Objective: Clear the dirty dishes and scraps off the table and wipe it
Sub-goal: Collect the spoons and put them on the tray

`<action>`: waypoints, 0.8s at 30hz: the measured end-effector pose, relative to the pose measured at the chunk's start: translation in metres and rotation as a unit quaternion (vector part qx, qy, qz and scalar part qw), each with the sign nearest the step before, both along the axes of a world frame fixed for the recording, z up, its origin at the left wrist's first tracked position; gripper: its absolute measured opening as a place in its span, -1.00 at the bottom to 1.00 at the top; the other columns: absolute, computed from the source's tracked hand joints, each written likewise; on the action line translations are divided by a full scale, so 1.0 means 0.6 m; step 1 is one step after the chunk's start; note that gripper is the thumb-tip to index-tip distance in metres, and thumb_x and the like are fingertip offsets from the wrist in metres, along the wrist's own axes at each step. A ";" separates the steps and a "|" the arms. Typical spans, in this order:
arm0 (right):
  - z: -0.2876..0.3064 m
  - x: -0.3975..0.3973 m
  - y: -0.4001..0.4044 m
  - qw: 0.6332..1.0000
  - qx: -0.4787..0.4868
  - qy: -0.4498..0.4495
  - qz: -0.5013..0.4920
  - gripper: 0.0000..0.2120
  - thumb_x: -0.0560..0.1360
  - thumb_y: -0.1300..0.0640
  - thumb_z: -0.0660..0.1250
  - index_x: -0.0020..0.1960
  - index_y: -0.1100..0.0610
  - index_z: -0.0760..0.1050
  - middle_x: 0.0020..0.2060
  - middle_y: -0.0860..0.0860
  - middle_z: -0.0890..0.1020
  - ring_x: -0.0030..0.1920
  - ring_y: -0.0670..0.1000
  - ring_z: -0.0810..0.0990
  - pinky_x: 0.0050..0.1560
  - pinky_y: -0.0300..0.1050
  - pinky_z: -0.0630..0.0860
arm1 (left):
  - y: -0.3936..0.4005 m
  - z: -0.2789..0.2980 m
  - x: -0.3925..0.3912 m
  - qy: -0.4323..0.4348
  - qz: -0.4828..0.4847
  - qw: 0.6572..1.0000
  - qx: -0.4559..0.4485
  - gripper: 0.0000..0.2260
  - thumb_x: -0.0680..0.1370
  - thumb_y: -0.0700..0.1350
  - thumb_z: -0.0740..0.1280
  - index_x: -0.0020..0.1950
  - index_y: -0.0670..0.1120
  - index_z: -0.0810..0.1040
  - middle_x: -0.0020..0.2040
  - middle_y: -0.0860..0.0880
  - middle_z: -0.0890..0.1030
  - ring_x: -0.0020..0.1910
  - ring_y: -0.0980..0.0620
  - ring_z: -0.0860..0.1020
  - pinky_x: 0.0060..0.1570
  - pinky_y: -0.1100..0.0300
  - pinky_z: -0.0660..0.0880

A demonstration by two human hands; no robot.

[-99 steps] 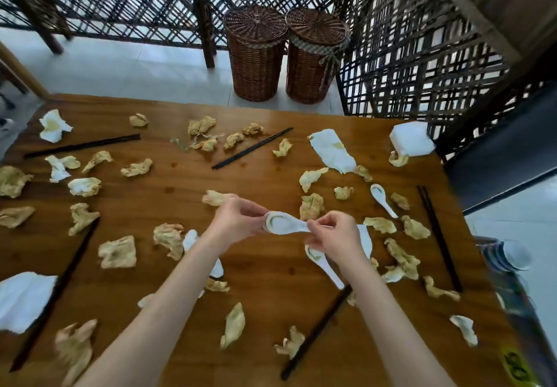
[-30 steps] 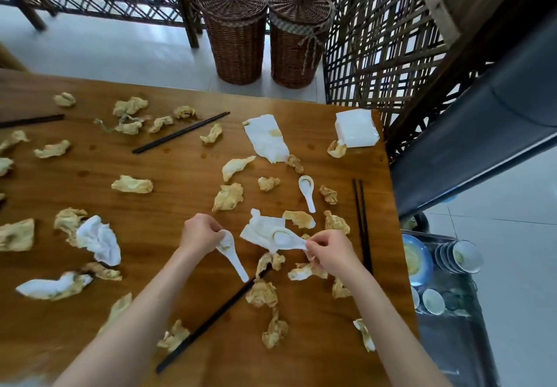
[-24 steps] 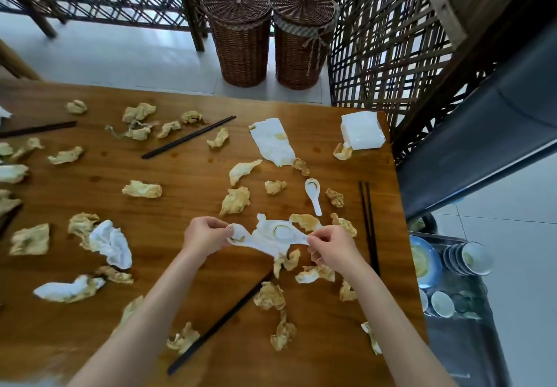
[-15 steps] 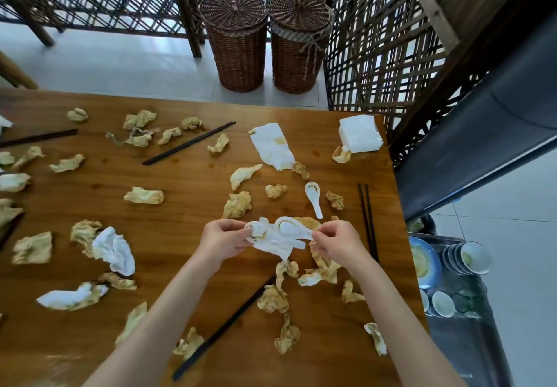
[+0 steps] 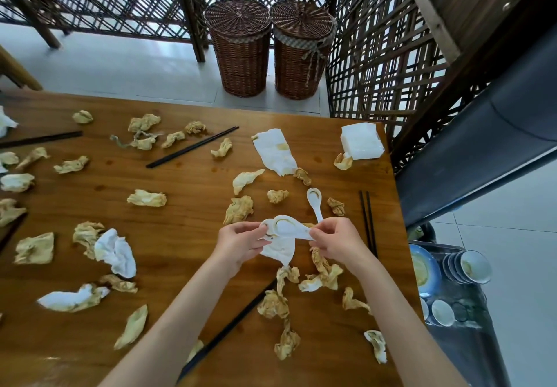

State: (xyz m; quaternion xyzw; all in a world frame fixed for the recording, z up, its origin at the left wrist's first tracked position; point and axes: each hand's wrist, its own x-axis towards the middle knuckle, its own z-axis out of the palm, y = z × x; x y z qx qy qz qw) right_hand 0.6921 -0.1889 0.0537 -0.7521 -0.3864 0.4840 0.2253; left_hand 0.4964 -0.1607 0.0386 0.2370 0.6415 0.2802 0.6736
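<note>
Above the wooden table (image 5: 180, 214), near its right side, I hold white ceramic spoons (image 5: 284, 227) nested together between both hands. My left hand (image 5: 241, 243) grips the bowl end and my right hand (image 5: 334, 242) pinches the handle end. A stained white napkin (image 5: 280, 252) hangs or lies just under the spoons; whether a hand holds it I cannot tell. A third white spoon (image 5: 315, 202) lies on the table just beyond my right hand. Crumpled, stained napkins (image 5: 147, 198) and yellowish scraps (image 5: 239, 208) are scattered all over the tabletop.
Black chopsticks lie at the right edge (image 5: 367, 220), the far middle (image 5: 193, 146), below my hands (image 5: 229, 329) and far left (image 5: 39, 139). A white napkin stack (image 5: 361, 140) sits at the far right corner. A cart with stacked bowls (image 5: 464, 267) stands right. Two wicker baskets (image 5: 241, 45) stand beyond.
My left hand carried its spoon over to the one in my right hand, and the two now sit nested together, lifted a little above the napkin.
</note>
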 end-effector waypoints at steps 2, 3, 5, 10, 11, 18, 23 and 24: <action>0.002 0.001 0.002 1.000 0.003 0.001 -0.002 -0.96 0.49 0.14 0.36 -0.14 0.03 0.52 -0.15 -0.04 0.61 -0.15 -0.12 0.64 -0.22 -0.26 0.60 | 0.001 0.000 -0.003 -0.015 0.001 1.000 -0.013 -0.82 0.43 -0.20 0.47 0.00 -0.16 0.60 -0.09 -0.12 0.69 -0.16 0.00 0.68 -0.20 0.17 0.59; 0.002 0.002 0.002 1.000 0.004 0.002 -0.003 -0.96 0.49 0.14 0.36 -0.13 0.04 0.53 -0.15 -0.03 0.62 -0.15 -0.11 0.64 -0.21 -0.26 0.60 | 0.000 0.000 -0.004 -0.020 0.001 1.000 -0.018 -0.82 0.43 -0.20 0.47 0.01 -0.16 0.60 -0.09 -0.12 0.69 -0.16 0.00 0.68 -0.19 0.17 0.59; 0.002 0.002 0.003 1.000 0.005 0.002 -0.002 -0.97 0.49 0.15 0.37 -0.13 0.06 0.54 -0.16 -0.01 0.63 -0.16 -0.11 0.65 -0.20 -0.25 0.60 | -0.001 -0.001 -0.006 -0.032 -0.001 0.999 -0.022 -0.82 0.44 -0.22 0.46 0.01 -0.17 0.59 -0.09 -0.12 0.69 -0.15 -0.01 0.68 -0.18 0.16 0.58; 0.004 -0.003 0.002 1.000 0.006 -0.015 0.001 -0.96 0.47 0.17 0.39 -0.15 0.08 0.54 -0.17 0.00 0.62 -0.19 -0.09 0.65 -0.22 -0.25 0.60 | -0.003 0.002 -0.006 -0.046 -0.015 0.999 -0.014 -0.83 0.44 -0.23 0.45 0.02 -0.17 0.59 -0.07 -0.11 0.69 -0.13 -0.02 0.68 -0.20 0.17 0.58; 0.004 -0.004 0.000 1.000 0.007 -0.017 0.002 -0.96 0.47 0.17 0.39 -0.15 0.08 0.54 -0.18 0.00 0.62 -0.20 -0.09 0.65 -0.25 -0.26 0.59 | -0.004 0.002 -0.005 -0.047 -0.018 0.999 -0.013 -0.83 0.44 -0.23 0.45 0.02 -0.17 0.59 -0.07 -0.11 0.69 -0.13 -0.02 0.68 -0.21 0.17 0.58; 0.000 -0.005 -0.010 0.999 0.017 -0.028 -0.015 -0.89 0.45 0.15 0.41 -0.23 0.01 0.54 -0.22 0.00 0.61 -0.22 -0.05 0.63 -0.35 -0.30 0.57 | -0.006 0.003 0.000 -0.058 -0.037 0.998 -0.014 -0.79 0.45 -0.24 0.43 0.07 -0.19 0.57 -0.01 -0.13 0.67 -0.08 -0.03 0.67 -0.07 0.12 0.58; -0.010 -0.002 -0.024 0.999 0.027 -0.034 -0.023 -0.89 0.45 0.12 0.42 -0.22 -0.02 0.53 -0.24 -0.03 0.61 -0.25 -0.05 0.61 -0.39 -0.33 0.52 | -0.009 -0.004 0.002 -0.069 -0.055 0.996 -0.029 -0.80 0.45 -0.23 0.43 0.06 -0.18 0.57 -0.01 -0.13 0.68 -0.07 -0.04 0.67 -0.02 0.09 0.56; -0.012 0.000 -0.027 0.999 0.025 -0.027 -0.027 -0.90 0.45 0.14 0.42 -0.20 0.00 0.53 -0.26 -0.01 0.61 -0.27 -0.06 0.61 -0.42 -0.34 0.51 | -0.011 -0.007 0.003 -0.072 -0.060 0.995 -0.031 -0.82 0.46 -0.24 0.42 0.05 -0.17 0.57 -0.02 -0.14 0.68 -0.07 -0.04 0.67 -0.01 0.08 0.56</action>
